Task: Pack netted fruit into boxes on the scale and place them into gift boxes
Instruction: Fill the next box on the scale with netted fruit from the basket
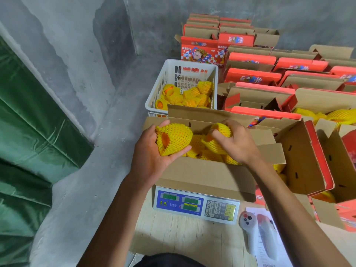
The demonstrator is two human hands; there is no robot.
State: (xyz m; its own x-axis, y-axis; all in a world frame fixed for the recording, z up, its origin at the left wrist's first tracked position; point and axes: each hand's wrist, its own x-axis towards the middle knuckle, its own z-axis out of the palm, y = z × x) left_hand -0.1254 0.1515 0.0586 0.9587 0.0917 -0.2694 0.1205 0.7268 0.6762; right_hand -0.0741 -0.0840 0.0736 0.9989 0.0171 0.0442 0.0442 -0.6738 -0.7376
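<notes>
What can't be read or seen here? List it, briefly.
Head view only:
- Grey digital scale: green readout digits blurred, weight unreadable.
- Brown cardboard box on the scale: fruit count hidden by both hands and flaps.
- White plastic basket: lower layers hidden by netted fruit on top.
- Right-hand boxes cut off by the frame edge.

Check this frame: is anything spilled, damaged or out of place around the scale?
Nothing spilled or damaged. One oddity: on the fruit in the left hand, the netted fruit shows bare orange skin through a gap in its foam net. The box sits squarely on the scale.
</notes>
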